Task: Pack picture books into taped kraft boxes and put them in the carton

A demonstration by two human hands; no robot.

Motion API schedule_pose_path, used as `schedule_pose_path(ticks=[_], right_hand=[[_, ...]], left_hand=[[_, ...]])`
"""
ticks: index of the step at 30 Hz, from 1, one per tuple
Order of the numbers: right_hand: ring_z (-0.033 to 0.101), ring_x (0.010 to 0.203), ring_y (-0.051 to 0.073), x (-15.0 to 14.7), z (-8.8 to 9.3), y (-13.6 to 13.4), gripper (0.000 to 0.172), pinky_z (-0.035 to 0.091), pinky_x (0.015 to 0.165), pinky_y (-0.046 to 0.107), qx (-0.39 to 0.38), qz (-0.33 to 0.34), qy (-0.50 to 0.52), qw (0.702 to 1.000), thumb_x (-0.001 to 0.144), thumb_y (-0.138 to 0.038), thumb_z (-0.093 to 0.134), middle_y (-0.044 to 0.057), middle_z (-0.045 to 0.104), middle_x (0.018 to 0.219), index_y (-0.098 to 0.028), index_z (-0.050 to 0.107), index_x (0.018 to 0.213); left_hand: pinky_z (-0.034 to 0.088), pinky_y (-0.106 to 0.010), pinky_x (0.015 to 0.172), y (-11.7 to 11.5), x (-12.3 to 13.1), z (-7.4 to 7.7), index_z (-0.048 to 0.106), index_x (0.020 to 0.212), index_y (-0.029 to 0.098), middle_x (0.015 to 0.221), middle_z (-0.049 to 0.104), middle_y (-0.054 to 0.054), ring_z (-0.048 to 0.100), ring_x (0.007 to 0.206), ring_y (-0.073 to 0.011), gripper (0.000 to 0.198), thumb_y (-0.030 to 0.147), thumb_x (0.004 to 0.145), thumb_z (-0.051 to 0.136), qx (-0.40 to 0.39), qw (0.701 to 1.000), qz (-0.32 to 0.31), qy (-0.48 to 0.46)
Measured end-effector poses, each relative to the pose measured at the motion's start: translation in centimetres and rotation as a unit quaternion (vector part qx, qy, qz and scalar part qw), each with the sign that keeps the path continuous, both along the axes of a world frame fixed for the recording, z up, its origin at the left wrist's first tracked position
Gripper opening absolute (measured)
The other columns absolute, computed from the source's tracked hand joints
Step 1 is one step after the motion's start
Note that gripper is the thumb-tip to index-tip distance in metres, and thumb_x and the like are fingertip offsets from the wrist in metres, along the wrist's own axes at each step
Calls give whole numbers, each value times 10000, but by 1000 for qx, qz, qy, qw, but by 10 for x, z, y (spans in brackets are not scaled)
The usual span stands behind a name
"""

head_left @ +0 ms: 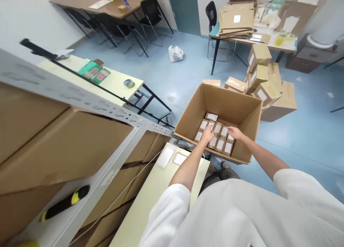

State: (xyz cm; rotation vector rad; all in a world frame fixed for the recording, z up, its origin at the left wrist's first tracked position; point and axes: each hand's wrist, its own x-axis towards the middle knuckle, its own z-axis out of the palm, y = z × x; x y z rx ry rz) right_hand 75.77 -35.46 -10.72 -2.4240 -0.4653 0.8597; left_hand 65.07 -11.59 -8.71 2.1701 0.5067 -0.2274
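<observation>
A large open cardboard box (228, 96) stands in front of me, with several small cardboard boxes (220, 144) set upright in rows on its floor, white labels upward. Both my hands reach down inside it. My left hand (208, 133) is closed, its thumb and fingers at the top of a small box in the middle rows. My right hand (235, 133) is closed in a pinch at the edge of another small box to the right. The fingertips are partly hidden among the boxes. One small box (211, 116) lies at the far left of the group.
Taped cartons (268, 85) are stacked on the floor beyond the box's right side. At left are a shelf post (139, 123) and a pale table (150, 193) bearing a phone (179, 158). Flattened cardboard (236, 21) lies on a far table. A white bag (176, 53) sits on the floor.
</observation>
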Motion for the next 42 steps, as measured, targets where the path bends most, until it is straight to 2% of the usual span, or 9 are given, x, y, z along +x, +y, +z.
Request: schedule_pose_path(ticks=[3, 6, 11, 18, 24, 28, 32, 38, 42], right_hand=[[795, 1180, 231, -9, 17, 2, 435, 598, 1104, 365, 43, 20, -7, 999, 990, -118, 649, 107, 821, 1323, -192, 758, 1404], [801, 1158, 226, -18, 31, 4, 420, 608, 1092, 364, 89, 68, -13, 994, 990, -123, 659, 96, 829, 1298, -205, 766, 1388], [807, 1126, 226, -28, 48, 17, 400, 617, 1090, 382, 134, 149, -14, 980, 1005, -167, 647, 105, 829, 1292, -205, 772, 1383], [809, 1079, 233, -68, 63, 60, 395, 629, 1089, 434, 180, 260, 9, 949, 972, -210, 652, 107, 837, 1253, -202, 786, 1343], [791, 1168, 247, -136, 84, 116, 363, 604, 1122, 419, 202, 380, 19, 902, 980, -193, 625, 125, 833, 1276, -190, 800, 1298], [800, 1101, 237, -211, 94, 156, 364, 620, 1092, 416, 207, 453, 18, 867, 982, -200, 627, 116, 836, 1260, -197, 801, 1303], [794, 1087, 229, -311, 100, 180, 382, 629, 1073, 428, 225, 528, 37, 818, 985, -216, 614, 113, 827, 1282, -215, 793, 1322], [782, 1129, 234, -489, 101, 189, 378, 611, 1098, 449, 237, 625, 71, 740, 1006, -266, 590, 126, 801, 1340, -213, 773, 1332], [779, 1135, 239, -609, 103, 185, 369, 606, 1108, 458, 233, 700, 97, 668, 1013, -288, 600, 125, 803, 1336, -216, 769, 1333]], left_hand=[[441, -476, 1313, -15, -14, 17, 628, 1543, 169, 1546, 681, -172, 605, 1510, -293, 620, 109, 926, 637, -2, 1000, 20, -15], [424, -456, 1329, -33, -31, 34, 651, 1516, 143, 1552, 676, -183, 596, 1520, -280, 580, 77, 941, 610, 6, 998, 48, -32], [434, -434, 1325, -51, -76, 54, 679, 1489, 160, 1559, 672, -171, 606, 1504, -274, 544, 68, 957, 613, 15, 992, 114, -57], [439, -465, 1323, -59, -176, 71, 674, 1495, 176, 1558, 676, -150, 592, 1518, -272, 533, 84, 979, 577, 25, 969, 238, -62], [436, -467, 1325, -57, -271, 88, 665, 1508, 157, 1595, 649, -170, 596, 1517, -288, 522, 102, 999, 564, 41, 933, 353, -52], [460, -467, 1309, -61, -351, 99, 645, 1541, 183, 1629, 625, -151, 611, 1498, -279, 539, 118, 1014, 555, 50, 903, 422, -58], [464, -461, 1308, -80, -447, 105, 652, 1535, 193, 1613, 642, -142, 615, 1490, -267, 535, 114, 1014, 554, 67, 865, 490, -77], [477, -453, 1296, -131, -608, 110, 652, 1530, 186, 1613, 643, -135, 636, 1458, -263, 539, 118, 1003, 559, 99, 792, 597, -84], [451, -449, 1316, -177, -706, 115, 648, 1525, 160, 1608, 643, -147, 615, 1483, -267, 539, 107, 999, 545, 116, 723, 678, -65]])
